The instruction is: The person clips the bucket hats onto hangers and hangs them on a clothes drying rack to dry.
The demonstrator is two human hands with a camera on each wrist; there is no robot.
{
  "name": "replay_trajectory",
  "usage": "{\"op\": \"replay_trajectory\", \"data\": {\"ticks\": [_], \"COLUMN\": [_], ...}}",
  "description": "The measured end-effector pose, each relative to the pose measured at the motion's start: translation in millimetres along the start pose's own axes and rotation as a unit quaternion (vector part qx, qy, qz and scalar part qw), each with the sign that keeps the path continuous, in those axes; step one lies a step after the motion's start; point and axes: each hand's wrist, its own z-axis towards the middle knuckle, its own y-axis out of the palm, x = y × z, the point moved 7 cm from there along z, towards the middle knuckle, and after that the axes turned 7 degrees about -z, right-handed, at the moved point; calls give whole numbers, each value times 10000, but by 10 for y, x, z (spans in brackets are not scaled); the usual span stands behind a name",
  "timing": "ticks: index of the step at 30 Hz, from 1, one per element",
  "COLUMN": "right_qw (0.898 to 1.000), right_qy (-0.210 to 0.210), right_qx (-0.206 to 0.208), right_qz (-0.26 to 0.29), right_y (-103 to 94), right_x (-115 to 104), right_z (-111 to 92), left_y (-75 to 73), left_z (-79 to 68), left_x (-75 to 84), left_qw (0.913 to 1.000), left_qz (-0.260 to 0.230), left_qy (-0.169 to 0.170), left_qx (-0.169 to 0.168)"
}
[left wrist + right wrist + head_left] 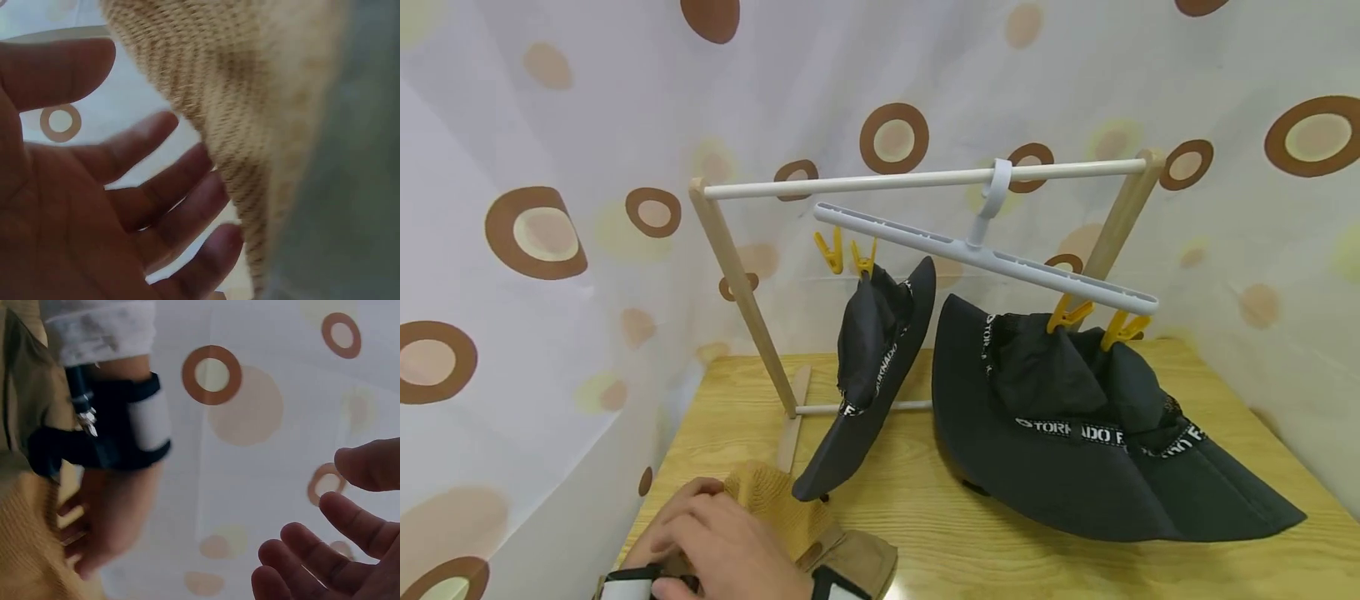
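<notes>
A mustard-tan knit item (775, 500) lies at the table's front left, with a smooth brown cloth piece (861, 562) beside it. In the left wrist view, my left hand (119, 187) has its fingers loosely spread, fingertips right at the edge of the ribbed knit (212, 94). My right hand (730, 537) overlaps the left one in the head view and hides most of it. Relaxed fingers and an uncovered palm show on the right hand (337, 550) in its wrist view, with nothing held.
A white hanger (955, 248) hangs tilted from a wood-and-white rack (887, 182). Yellow clips (1067, 314) hold black brimmed hats (1045, 467) under it, a narrower one (880, 367) toward the left. Behind stands a wall covering (775, 83) with brown circles.
</notes>
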Motion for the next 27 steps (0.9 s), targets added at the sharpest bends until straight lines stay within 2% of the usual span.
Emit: {"op": "replay_trajectory", "data": {"ticks": [1, 3, 4, 6, 8, 11, 13, 17, 19, 21, 24, 27], "right_qw": [9997, 9964, 9936, 9878, 9832, 9738, 9689, 9690, 9667, 9627, 9551, 9501], "right_qy": [161, 598, 856, 1264, 1505, 1702, 1809, 2133, 2363, 2633, 2958, 3115], "right_qx": [-205, -601, -729, -860, -757, -442, -182, 468, 623, 515, 140, -84], "right_qz": [-25, -57, -90, -280, -697, -1440, -1679, -1152, -758, -365, 26, 166], "right_y": [162, 455, 578, 764, 877, 958, 975, 957, 958, 989, 1066, 1130], "right_x": [39, 161, 237, 408, 575, 776, 867, 1024, 1112, 1207, 1326, 1405], "right_z": [-1, -2, -8, -24, -51, -111, -139, -171, -181, -194, -213, -231], "left_y": [-14, -22, -36, -44, -47, -67, -84, -85, -73, -65, -65, -73], "left_z": [9, 39, 72, 123, 156, 178, 182, 184, 177, 163, 128, 101], "left_x": [-111, -130, -149, -166, -175, -190, -212, -227, -222, -218, -226, -245], "left_qw": [9955, 9940, 9899, 9863, 9839, 9779, 9749, 9755, 9764, 9770, 9788, 9818], "left_qz": [-100, 122, 395, 768, 1073, 1486, 1637, 1596, 1557, 1552, 1449, 1251], "left_qy": [-929, -1042, -1235, -1251, -1163, -1127, -1159, -1165, -1143, -1107, -1100, -1115], "left_qx": [143, 310, 566, 748, 825, 940, 961, 968, 962, 953, 939, 890]}}
